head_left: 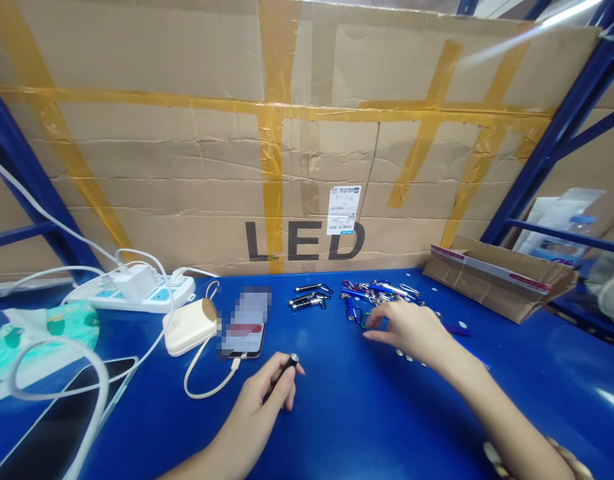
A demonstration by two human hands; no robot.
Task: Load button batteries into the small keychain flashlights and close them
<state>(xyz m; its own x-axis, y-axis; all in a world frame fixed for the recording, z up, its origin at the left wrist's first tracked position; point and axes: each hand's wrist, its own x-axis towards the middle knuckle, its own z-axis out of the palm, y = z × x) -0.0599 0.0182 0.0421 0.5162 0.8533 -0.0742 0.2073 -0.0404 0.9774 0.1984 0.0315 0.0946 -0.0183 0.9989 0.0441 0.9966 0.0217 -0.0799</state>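
Note:
My left hand (267, 393) is closed around a small black flashlight (289, 363), its silver end pointing up past my thumb. My right hand (404, 327) hovers at the near edge of a pile of mini flashlights (359, 292), several with blue bodies and carabiner clips. Its thumb and fingers are bent but apart, close to a green carabiner (365, 320); nothing shows between them. Small round silver pieces (404, 355) lie partly hidden under that hand. Between and beyond my hands, several black flashlights (307, 300) with clips lie in a small group.
A phone (247, 323) on a charging cable lies beside a cream power bank (191, 327). Farther left are a white power strip (131, 293), a tissue pack (41, 340) and a dark tablet-like device (67, 427). An open cardboard tray (497, 280) stands back right, before a large taped box (187, 167).

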